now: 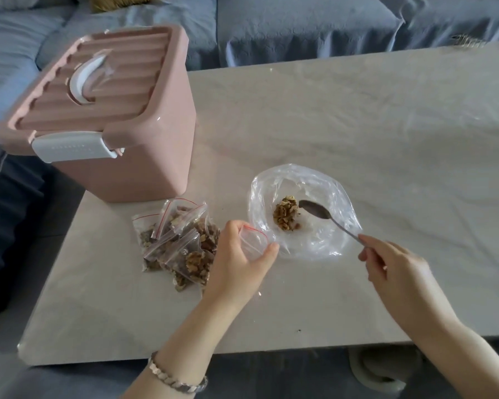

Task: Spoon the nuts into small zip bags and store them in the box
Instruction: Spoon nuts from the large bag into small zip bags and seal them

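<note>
A small heap of walnut pieces [285, 216] lies in a large rolled-down clear plastic bag [326, 240] on the table. My right hand [392, 269] pinches the handle of a metal spoon [317, 211], whose empty bowl sits just right of the nuts. My left hand [239, 260] holds a small empty zip bag [254, 240] with a red strip, at the big bag's left edge. A pile of several filled zip bags [176, 243] lies to the left. The pink storage box [113, 116] stands at the back left, lid closed, white latch down.
The pale marble table [357, 125] runs far to the right and back. A blue sofa [300, 24] lies behind it. The table's near edge is close under my forearms. A bracelet is on my left wrist.
</note>
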The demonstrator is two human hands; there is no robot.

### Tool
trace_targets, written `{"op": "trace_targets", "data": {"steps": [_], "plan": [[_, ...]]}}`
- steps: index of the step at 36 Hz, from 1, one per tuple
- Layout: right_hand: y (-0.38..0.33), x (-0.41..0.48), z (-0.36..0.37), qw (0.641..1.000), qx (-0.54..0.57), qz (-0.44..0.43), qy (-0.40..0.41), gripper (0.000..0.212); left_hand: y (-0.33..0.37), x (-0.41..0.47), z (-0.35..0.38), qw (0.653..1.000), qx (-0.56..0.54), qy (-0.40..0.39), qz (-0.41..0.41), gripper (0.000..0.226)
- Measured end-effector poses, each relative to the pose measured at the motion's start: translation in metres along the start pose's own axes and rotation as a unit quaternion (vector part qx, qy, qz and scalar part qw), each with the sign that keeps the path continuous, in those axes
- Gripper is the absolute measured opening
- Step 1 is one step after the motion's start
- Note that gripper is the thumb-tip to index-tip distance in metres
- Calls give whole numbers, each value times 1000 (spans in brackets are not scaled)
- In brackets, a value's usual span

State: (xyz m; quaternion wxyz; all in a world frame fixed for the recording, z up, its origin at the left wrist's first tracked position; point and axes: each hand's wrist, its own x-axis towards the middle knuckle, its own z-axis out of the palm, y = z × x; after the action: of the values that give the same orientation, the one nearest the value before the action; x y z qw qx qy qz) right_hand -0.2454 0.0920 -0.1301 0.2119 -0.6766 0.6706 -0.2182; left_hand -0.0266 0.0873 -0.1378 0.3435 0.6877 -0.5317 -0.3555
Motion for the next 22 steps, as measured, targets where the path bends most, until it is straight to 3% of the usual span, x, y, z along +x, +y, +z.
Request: {"op": "trace_targets", "data": {"steps": [6,11,22], "plan": [[-10,17,-17,996,77,18,47,16,7,11,3,997,-39,-60,-17,44],[-16,38,-7,997,58,-1,52,16,14,17,7,996,-58,-71,-10,29],[-4,38,11,994,52,-43,88,17,14,32,15,993,-73,-86,-21,22]]}}
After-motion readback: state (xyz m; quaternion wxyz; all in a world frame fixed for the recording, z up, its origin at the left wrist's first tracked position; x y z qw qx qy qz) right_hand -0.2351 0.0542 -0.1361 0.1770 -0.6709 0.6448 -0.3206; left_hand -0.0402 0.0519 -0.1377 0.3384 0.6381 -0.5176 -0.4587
